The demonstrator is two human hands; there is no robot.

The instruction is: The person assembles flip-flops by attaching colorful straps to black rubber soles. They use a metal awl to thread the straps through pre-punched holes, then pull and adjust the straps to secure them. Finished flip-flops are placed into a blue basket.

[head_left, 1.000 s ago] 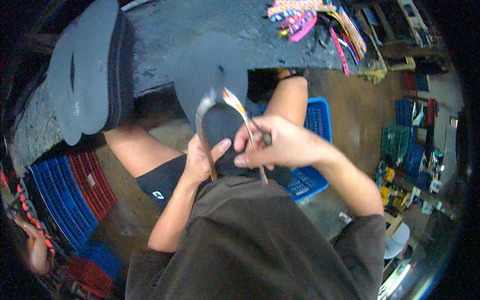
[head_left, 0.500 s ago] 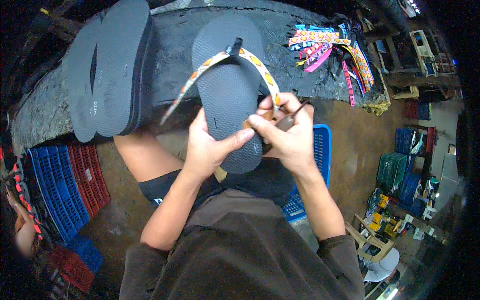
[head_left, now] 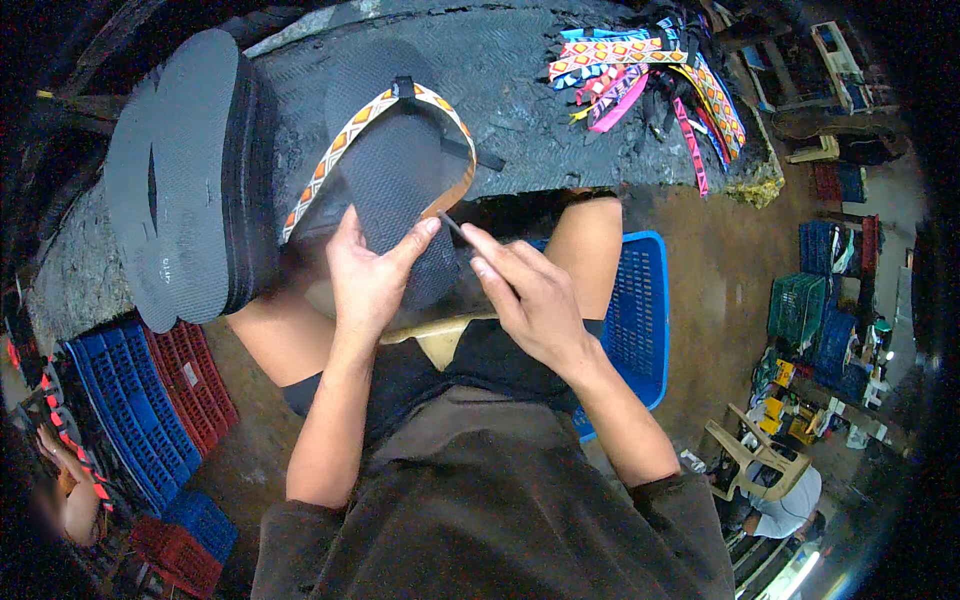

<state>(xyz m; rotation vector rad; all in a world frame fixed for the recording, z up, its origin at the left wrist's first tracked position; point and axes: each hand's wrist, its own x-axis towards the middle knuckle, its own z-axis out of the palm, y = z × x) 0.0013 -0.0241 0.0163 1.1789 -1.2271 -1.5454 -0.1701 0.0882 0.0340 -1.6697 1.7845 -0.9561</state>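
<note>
Blue basket [head_left: 648, 325] beside right thigh [head_left: 590, 250], contents unclear | left hand [head_left: 368, 270] closed on dark sole [head_left: 395, 175], thumb on top | right hand [head_left: 530, 295] pinches slim dark tool [head_left: 452, 224], tip at end of patterned strap [head_left: 340, 143] | sole at near edge of bench [head_left: 310, 100], toe end forward, long axis nearly straight ahead, leaning slightly left

The center is moderately lit; corners sink into grainy black, and straight edges bow near the rim. A long white light [head_left: 797, 576] glares lower right. The left thigh [head_left: 285, 340] looks smeared, the patterned flip-flop strap [head_left: 334, 150] fairly crisp.
</note>
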